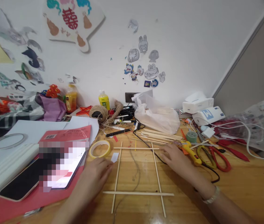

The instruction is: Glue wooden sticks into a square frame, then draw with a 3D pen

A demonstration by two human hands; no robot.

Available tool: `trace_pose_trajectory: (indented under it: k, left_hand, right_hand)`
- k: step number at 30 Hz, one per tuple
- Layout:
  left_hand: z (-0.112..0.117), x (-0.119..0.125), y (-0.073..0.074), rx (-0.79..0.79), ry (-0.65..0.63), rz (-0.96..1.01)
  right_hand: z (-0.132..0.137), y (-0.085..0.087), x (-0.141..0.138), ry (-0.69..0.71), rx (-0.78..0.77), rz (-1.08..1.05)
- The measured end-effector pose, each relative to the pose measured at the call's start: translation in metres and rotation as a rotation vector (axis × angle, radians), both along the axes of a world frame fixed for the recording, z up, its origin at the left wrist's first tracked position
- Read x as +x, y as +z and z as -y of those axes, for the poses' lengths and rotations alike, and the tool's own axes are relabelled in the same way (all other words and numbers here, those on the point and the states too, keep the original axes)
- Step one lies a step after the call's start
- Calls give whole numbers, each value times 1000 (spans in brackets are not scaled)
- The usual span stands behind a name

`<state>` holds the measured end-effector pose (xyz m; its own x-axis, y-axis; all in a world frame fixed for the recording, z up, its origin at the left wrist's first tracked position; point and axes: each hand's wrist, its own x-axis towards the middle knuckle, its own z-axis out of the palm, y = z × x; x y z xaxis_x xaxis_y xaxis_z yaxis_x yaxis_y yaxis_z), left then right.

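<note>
Four-sided and made of thin wooden sticks, a frame lies on the table, with a top stick, a bottom stick, a left stick and a right stick crossing near their ends. My left hand is just left of the left stick, loosely curled with nothing visible in it. By its fingertips lies a small white paper slip. At the top stick's right end is my right hand, its fingers bent but apart; whether they touch the stick I cannot tell. Beside it rests a yellow glue gun.
A yellow tape roll, phone and red folder lie left. Behind are twine, a black pen, loose sticks and a plastic bag. Red-handled scissors and cables lie right.
</note>
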<state>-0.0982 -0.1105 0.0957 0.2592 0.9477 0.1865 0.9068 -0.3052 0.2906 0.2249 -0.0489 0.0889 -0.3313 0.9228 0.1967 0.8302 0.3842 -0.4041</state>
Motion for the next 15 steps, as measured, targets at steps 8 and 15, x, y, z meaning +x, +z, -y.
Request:
trace_pose_trajectory:
  k: [8, 15]
  left_hand:
    - [-71, 28, 8, 14, 43, -179]
    - [-84, 26, -8, 22, 89, -173]
  right_hand:
    - [-37, -19, -22, -22, 11, -19]
    - [-36, -28, -22, -41, 9, -124]
